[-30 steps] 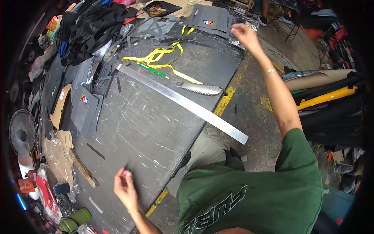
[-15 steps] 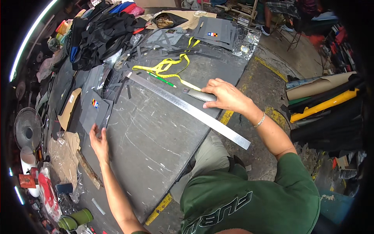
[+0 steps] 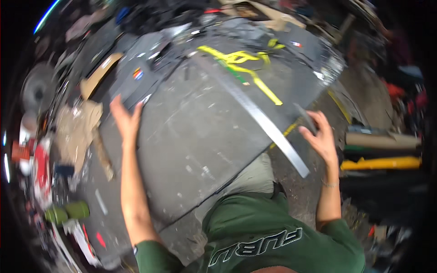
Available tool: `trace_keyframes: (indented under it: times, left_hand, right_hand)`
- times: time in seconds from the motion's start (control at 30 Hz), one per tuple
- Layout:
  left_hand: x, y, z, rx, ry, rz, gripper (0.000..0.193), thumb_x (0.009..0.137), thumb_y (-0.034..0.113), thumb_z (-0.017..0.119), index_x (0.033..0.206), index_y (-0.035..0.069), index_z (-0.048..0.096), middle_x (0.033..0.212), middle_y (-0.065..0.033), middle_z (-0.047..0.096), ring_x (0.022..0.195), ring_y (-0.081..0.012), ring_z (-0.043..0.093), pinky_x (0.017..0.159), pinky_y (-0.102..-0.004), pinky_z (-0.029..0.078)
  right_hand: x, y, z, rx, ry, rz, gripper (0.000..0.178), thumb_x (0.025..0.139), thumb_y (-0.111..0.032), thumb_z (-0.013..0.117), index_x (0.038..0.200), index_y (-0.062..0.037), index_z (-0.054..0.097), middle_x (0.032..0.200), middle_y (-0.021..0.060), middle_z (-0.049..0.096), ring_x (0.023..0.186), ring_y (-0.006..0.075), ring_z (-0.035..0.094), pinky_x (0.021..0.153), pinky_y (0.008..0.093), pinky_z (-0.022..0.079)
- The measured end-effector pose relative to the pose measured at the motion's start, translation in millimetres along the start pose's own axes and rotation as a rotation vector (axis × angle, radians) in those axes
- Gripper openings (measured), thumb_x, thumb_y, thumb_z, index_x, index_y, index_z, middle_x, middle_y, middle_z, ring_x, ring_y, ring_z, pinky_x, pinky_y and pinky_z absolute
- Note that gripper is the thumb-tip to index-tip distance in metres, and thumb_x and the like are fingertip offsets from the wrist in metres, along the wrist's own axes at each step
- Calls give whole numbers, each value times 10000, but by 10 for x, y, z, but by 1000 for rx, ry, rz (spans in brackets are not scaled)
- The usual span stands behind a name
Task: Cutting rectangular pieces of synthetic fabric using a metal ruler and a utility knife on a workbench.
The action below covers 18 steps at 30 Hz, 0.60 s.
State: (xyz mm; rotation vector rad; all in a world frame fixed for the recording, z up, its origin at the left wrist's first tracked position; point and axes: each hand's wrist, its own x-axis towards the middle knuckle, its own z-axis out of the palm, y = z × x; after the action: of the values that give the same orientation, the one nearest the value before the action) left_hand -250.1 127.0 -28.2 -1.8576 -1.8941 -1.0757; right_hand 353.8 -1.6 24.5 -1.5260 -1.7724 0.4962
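Note:
Over the table's right edge, the fingers of my right hand are closed on a grey utility knife, blurred by motion. My left hand is open, thumb and fingers spread, at the near end of some dark grey sheets bearing a small colourful flag patch; whether it touches them I cannot tell. Between the hands a long steel ruler lies slantwise across the table, its near end sticking out past the edge. Beyond the ruler are a green pencil and a crumpled yellow tape measure.
More grey sheets lie at the far right corner. Brown paper, a strip of wood, a green cylindrical case and a fan line the left. Rolls of material, one yellow, are off to the right.
My right hand has moved right with the knife, from above the ruler to past the table edge. The view has shifted and blurred. My left hand stays by the sheets.

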Motion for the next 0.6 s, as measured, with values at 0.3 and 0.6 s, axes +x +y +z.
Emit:
trace_keyframes:
  times: [0.3, 0.6]
  left_hand:
    - [95, 190, 198, 110, -170, -45, 816, 951, 557, 684, 1536, 43, 440, 1635, -153, 383, 1580, -355, 224, 1264, -580, 192]
    - [411, 607, 494, 121, -172, -59, 716, 949, 492, 706, 1475, 48, 508, 1587, -152, 442, 1533, -346, 332, 1231, -564, 278]
  right_hand:
    - [-465, 41, 218, -136, -47, 62, 217, 1038, -160, 601, 1074, 39, 524, 987, 164, 487, 853, 324, 518, 778, 375, 450]
    - [-523, -213, 230, -132, -100, 131, 206, 992, -133, 662, 1087, 40, 603, 978, 187, 553, 809, 361, 582, 741, 414, 484]
